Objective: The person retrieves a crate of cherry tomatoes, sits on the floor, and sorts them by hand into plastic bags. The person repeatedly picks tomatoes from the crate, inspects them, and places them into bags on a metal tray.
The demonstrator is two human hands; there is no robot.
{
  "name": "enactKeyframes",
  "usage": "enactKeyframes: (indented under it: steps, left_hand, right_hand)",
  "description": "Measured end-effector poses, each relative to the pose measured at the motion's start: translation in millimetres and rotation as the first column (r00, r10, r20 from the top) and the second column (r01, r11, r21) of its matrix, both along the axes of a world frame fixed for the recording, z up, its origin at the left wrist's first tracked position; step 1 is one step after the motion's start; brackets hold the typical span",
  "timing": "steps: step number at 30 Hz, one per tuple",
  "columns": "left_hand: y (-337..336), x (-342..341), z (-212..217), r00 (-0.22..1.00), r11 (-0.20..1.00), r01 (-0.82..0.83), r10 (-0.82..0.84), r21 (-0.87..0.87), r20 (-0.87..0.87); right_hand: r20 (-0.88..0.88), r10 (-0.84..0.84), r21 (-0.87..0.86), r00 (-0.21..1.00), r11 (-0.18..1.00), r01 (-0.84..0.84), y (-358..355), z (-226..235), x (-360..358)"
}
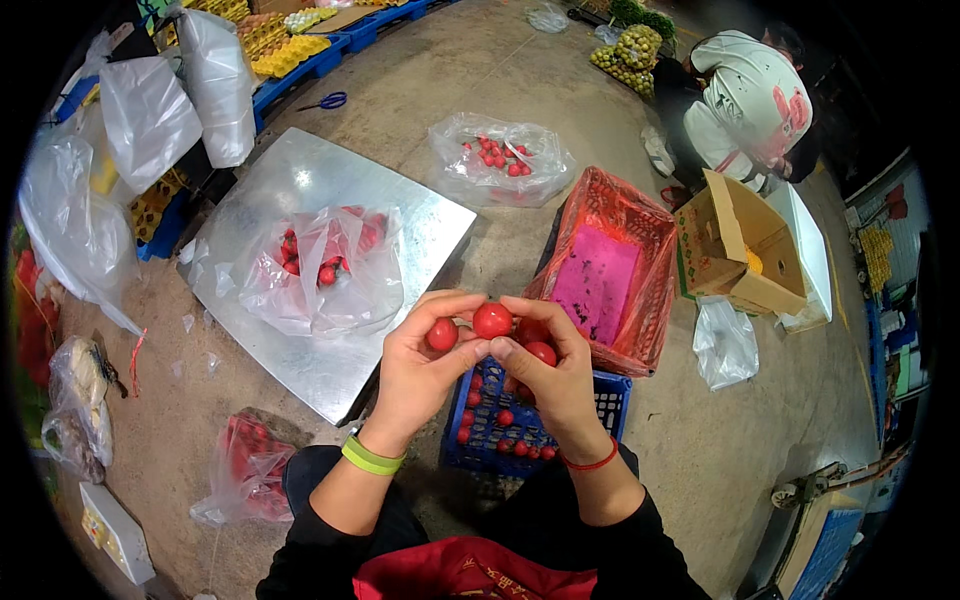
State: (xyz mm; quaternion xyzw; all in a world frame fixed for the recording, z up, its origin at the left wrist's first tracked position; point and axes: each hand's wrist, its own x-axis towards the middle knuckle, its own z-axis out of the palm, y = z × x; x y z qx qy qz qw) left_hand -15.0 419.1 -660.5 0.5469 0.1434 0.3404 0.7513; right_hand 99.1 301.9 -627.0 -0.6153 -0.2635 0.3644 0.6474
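Both my hands are raised over a blue plastic crate [610,400], their thumbs and index fingers meeting around a shiny small red tomato [492,320]. Another tomato [442,334] rests in the curled fingers of my left hand [420,362]. Tucked against the palm of my right hand [562,372] are more tomatoes [541,353], partly hidden by the thumb. Below, the crate has several loose tomatoes [505,418] in it, some covered by my right hand and wrist. Beyond my hands stands a red crate [655,330] lined with plastic, a stained pink sheet [597,280] on its bottom.
A clear bag of red tomatoes [330,290] lies on a metal platform [320,375]. Another bag [460,180] sits beyond, one more [250,470] near my left leg. Right are a cardboard box [725,235] and a crouching person [740,100]. Blue-handled scissors [333,100] lie on the floor.
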Motion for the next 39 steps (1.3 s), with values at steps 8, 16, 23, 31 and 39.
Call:
enactKeyframes:
  steps: [8, 16, 23, 31, 39]
  left_hand:
    - [-5, 5, -1, 0.996, 0.915, -0.092, 0.082, 0.393, 0.041]
    - [-1, -4, 4, 0.981, 0.988, -0.153, 0.155, 0.031, -0.116]
    - [-10, 5, 1, 0.996, 0.907, -0.090, 0.084, -0.412, -0.033]
    - [2, 9, -32, 0.927, 0.373, 0.310, 0.087, -0.875, 0.365]
    - [11, -10, -17, 0.946, 0.530, 0.246, 0.050, -0.812, 0.320]
  right_hand:
    - [-0.436, 0.017, 0.162, 0.900, 0.985, 0.060, -3, -14, 10]
    - [-0.782, 0.299, 0.414, 0.547, 0.905, 0.098, -9, -19, 33]
    - [-0.830, 0.363, 0.438, 0.423, 0.894, 0.091, -6, -22, 20]
    - [0.059, 0.046, 0.084, 0.997, 0.995, -0.051, 9, -3, -23]
    - [-0.607, 0.241, 0.279, 0.757, 0.957, -0.080, 0, 5, 5]
